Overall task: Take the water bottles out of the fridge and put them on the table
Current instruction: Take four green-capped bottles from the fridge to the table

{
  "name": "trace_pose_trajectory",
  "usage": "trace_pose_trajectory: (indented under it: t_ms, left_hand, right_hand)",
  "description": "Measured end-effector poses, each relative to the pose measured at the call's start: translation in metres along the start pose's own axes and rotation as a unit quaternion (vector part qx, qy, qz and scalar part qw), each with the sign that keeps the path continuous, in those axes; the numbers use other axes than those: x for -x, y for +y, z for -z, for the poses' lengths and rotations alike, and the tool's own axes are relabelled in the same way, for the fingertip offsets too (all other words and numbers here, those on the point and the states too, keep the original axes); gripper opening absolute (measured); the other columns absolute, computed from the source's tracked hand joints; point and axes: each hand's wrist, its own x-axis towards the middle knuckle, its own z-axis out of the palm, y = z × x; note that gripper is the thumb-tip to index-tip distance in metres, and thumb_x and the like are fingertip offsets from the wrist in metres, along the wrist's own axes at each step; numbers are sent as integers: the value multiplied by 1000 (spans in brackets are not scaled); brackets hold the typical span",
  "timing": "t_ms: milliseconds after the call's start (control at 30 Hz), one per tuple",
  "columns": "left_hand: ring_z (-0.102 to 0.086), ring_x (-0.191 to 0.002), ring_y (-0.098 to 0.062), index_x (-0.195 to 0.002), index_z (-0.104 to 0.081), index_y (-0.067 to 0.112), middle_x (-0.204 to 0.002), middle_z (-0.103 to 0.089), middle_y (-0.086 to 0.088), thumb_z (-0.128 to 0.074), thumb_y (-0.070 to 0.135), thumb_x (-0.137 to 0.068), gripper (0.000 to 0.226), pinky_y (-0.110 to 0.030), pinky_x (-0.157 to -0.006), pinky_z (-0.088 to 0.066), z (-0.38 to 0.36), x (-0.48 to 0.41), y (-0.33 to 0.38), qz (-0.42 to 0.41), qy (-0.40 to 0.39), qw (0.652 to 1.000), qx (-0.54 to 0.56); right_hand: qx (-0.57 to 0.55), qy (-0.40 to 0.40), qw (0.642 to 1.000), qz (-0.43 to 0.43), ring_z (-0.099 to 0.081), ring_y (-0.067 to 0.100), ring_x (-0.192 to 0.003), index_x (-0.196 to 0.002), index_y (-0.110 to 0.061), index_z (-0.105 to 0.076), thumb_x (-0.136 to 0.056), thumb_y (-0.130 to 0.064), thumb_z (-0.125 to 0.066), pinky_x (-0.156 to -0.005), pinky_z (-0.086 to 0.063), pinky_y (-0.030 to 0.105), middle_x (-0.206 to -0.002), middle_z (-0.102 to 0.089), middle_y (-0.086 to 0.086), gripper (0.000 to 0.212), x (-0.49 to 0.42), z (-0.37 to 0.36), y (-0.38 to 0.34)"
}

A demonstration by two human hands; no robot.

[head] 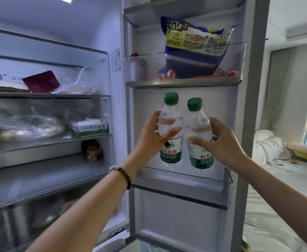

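Fridge door's open, and at its clear lower door bin (pixel 185 187): left clear plastic green-capped water bottle (pixel 170 113) gripped by left hand (pixel 149 136), twin right bottle (pixel 197 120) gripped by right hand (pixel 221 142), both upright, side by side, blue snack bag (pixel 194 48) shelved above.

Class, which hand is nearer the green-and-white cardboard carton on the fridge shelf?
Left. The left hand is right of the green-and-white carton; the right hand lies farther right.

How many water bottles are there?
2. The left hand grips one clear plastic green-capped water bottle; the right hand grips the second bottle beside it, over the clear door shelf. Others may be hidden.
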Motion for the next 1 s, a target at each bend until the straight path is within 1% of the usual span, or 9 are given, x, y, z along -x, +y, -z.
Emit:
trace_pose_trajectory:
  t_ms: [133, 233, 333, 433, 533, 667, 733, 833, 1000]
  left_hand:
    - [-63, -101, -4, -116, -51, 21, -105, -66, 11, -68, 49, -68, 58, -29, -84, -54, 41, 18, 33, -28, 66, 995, -67]
    - [-62, -90, 8, -117, -53, 19, -95, -65, 18, -69, 42, -73, 52, -15, -77, -53, 74, 49, 57, -29, 126, 983, -127]
    - [-66, -89, 1, -113, -57, 17, -93, -68, 16, -73, 32, -74, 44, -20, -76, -55, 113, 102, 83, 23, 187, 971, -147]
    - [-67, -90, -1, -112, -57, 11, -95, -69, 11, -75, 25, -74, 44, -20, -78, -53, 156, 169, 111, 88, 231, 950, -193]
    - [-65, -74, 11, -111, -57, 10, -85, -72, 13, -76, 19, -76, 41, -13, -68, -49, 199, 245, 151, 143, 284, 916, -246]
    - [-56, -49, -1, -106, -57, 16, -76, -66, 6, -73, 27, -78, 34, -4, -47, -35, 249, 348, 211, 203, 347, 855, -329]
    - [-50, -55, -4, -100, -58, 24, -67, -62, 9, -75, 38, -73, 35, -9, -54, -40, 271, 399, 244, 226, 384, 821, -358]
    - [-64, -76, 3, -99, -57, 25, -88, -68, 14, -78, 32, -72, 35, -12, -66, -48, 303, 476, 292, 252, 442, 777, -370]
    - [-69, -88, -8, -108, -61, 18, -98, -73, 5, -80, 37, -69, 48, -28, -78, -55, 349, 605, 377, 287, 501, 711, -402]
  right_hand:
    - [-59, -42, 995, 71, -64, 0, -86, -107, -25, -55, -61, -49, -70, -67, -51, 14, -99, -66, -14, 55, -8, -6, -39]
    - [-128, -77, 984, 93, -65, -5, -80, -102, -26, -56, -64, -46, -70, -65, -52, 10, -94, -66, -15, 45, -6, -20, -66]
    - [-202, -140, 963, 110, -64, -10, -71, -103, -20, -59, -70, -35, -72, -55, -49, 9, -90, -67, -14, 38, 8, -51, -96]
    - [-275, -216, 931, 108, -66, -5, -65, -102, -21, -62, -63, -39, -73, -50, -50, 14, -84, -70, -13, 44, 35, -93, -131]
    - [-335, -293, 889, 109, -68, -3, -66, -89, -29, -64, -57, -41, -74, -55, -52, 13, -80, -73, -13, 35, 77, -137, -178]
    - [-393, -387, 824, 129, -68, -4, -70, -103, -17, -64, -64, -31, -77, -55, -49, 10, -86, -71, -8, 43, 141, -186, -257]
    - [-418, -428, 790, 132, -70, 2, -74, -106, -16, -63, -60, -35, -77, -60, -52, 15, -91, -72, -4, 52, 177, -204, -303]
    - [-448, -474, 746, 135, -70, 9, -80, -107, -17, -61, -56, -41, -75, -70, -55, 26, -92, -72, -3, 58, 235, -228, -376]
    - [-490, -533, 677, 131, -66, -6, -67, -114, -15, -57, -72, -27, -76, -53, -48, 10, -85, -69, -11, 47, 341, -260, -496]
